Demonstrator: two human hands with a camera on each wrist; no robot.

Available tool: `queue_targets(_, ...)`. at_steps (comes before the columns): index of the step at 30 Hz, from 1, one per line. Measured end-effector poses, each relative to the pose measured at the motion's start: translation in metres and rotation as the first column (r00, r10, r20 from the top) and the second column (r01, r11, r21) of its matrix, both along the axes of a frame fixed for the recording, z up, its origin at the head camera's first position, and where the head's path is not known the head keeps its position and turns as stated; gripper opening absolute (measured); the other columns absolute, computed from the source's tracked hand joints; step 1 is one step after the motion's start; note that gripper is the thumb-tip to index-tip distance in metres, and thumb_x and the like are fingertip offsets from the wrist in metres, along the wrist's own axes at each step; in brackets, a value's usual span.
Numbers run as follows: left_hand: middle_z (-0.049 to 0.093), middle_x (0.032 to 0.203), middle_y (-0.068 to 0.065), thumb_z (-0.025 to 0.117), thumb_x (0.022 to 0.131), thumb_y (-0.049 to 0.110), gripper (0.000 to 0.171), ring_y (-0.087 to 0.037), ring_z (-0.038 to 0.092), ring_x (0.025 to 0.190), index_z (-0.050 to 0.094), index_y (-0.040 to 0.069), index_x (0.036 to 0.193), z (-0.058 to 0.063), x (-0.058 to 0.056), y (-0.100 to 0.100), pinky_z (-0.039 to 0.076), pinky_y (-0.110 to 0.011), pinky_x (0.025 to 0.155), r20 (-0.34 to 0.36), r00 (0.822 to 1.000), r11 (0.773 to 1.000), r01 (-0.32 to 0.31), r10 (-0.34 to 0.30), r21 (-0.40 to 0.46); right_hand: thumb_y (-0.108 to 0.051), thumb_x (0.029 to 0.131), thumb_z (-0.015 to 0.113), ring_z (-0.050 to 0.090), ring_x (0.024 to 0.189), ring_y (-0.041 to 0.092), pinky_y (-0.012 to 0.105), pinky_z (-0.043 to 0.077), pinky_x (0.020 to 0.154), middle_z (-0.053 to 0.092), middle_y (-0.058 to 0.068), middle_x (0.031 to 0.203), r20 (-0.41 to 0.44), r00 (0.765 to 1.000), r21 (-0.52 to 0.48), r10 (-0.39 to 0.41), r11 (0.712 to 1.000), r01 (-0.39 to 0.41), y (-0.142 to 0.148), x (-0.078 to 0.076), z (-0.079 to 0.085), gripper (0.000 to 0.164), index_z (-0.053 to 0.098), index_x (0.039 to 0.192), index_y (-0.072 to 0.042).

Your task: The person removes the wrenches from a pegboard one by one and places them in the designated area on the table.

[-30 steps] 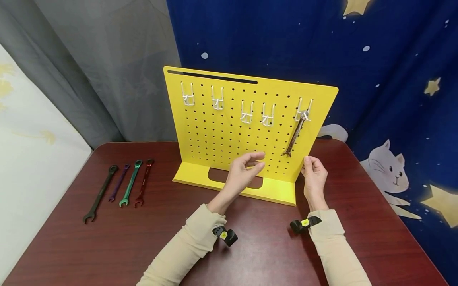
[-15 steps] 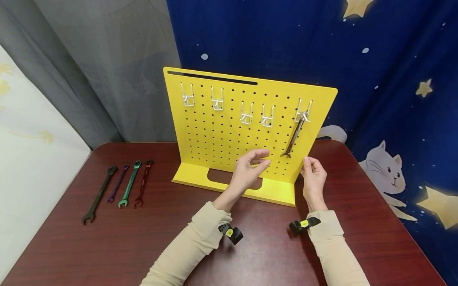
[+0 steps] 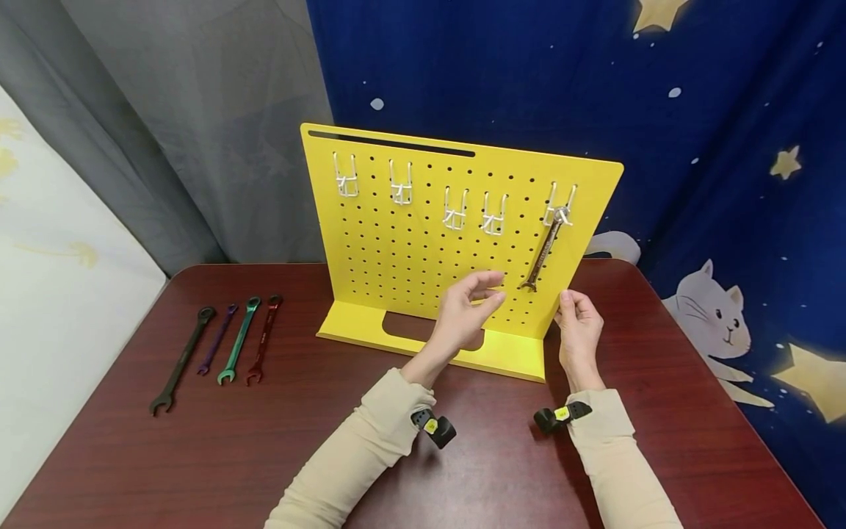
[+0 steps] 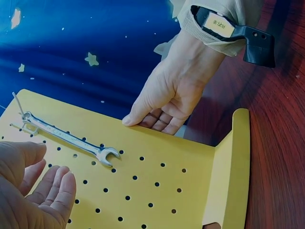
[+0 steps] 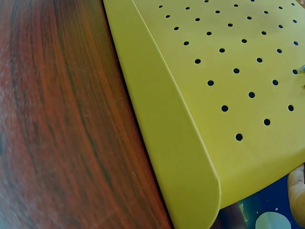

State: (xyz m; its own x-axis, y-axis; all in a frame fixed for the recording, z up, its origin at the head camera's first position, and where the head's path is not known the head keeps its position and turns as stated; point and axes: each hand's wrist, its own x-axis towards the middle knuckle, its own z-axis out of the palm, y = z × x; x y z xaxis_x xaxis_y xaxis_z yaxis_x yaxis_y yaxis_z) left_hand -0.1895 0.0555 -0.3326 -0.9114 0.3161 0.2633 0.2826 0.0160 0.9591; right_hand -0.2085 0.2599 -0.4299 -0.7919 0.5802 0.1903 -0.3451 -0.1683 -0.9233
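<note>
A yellow pegboard (image 3: 396, 272) stands upright on its folded base. From its rightmost white wire hook (image 3: 552, 192) hangs a silver combination wrench (image 3: 543, 253), its open-ended jaw pointing down. My right hand (image 3: 580, 330) pinches the board's right edge, thumb on the front and the other fingers behind. My left hand (image 3: 463, 316) hovers in front of the board, left of the wrench's lower end, fingers loosely bent with nothing between them. In the left wrist view, the wrench (image 4: 66, 136) lies beyond the left fingertips.
On the table's left side lie a black wrench (image 3: 181, 364), a purple wrench (image 3: 218, 342), a green wrench (image 3: 240, 342) and a red wrench (image 3: 264, 342), side by side. Several bare white hooks, including the leftmost hook (image 3: 346, 184), are on the board. Curtains (image 3: 515, 81) hang behind.
My left hand has drifted right and slightly up, closer to the lower end of the hanging wrench. My right hand stays at the board's edge; the wrench still hangs there.
</note>
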Motion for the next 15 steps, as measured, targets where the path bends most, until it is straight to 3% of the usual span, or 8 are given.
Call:
queue_targets(8, 0.060, 0.122, -0.021, 0.062, 0.089, 0.002, 0.034, -0.033, 0.061, 0.108, 0.057, -0.005, 0.121, 0.006, 0.004, 0.004, 0.052, -0.030, 0.085, 0.042, 0.999, 1.000, -0.005, 0.005, 0.015, -0.013, 0.090, 0.063, 0.053, 0.066, 0.009, 0.020, 0.050, 0.063, 0.063, -0.003, 0.071, -0.028, 0.999, -0.022, 0.016, 1.000, -0.017, 0.000, -0.001, -0.002, 0.009, 0.066, 0.082, -0.009)
queue_targets(11, 0.060, 0.123, -0.020, 0.062, 0.088, 0.002, 0.034, -0.033, 0.061, 0.108, 0.058, -0.005, 0.121, 0.003, 0.001, 0.009, 0.051, -0.031, 0.087, 0.048, 0.999, 1.000, -0.015, 0.014, 0.025, -0.013, 0.090, 0.062, 0.052, 0.067, 0.010, 0.021, 0.050, 0.063, 0.062, -0.004, 0.070, -0.003, 1.000, -0.014, 0.002, 1.000, -0.002, -0.001, 0.000, -0.001, 0.009, 0.065, 0.081, -0.012)
queue_targets(15, 0.060, 0.123, -0.019, 0.063, 0.088, 0.001, 0.034, -0.032, 0.060, 0.108, 0.058, -0.003, 0.121, -0.012, -0.011, 0.019, 0.051, -0.030, 0.087, 0.059, 0.998, 0.997, -0.021, 0.017, 0.073, -0.013, 0.090, 0.062, 0.053, 0.067, 0.010, 0.021, 0.050, 0.064, 0.063, -0.004, 0.072, 0.002, 1.000, -0.023, 0.002, 1.000, -0.002, -0.001, 0.000, 0.000, 0.009, 0.065, 0.081, -0.012)
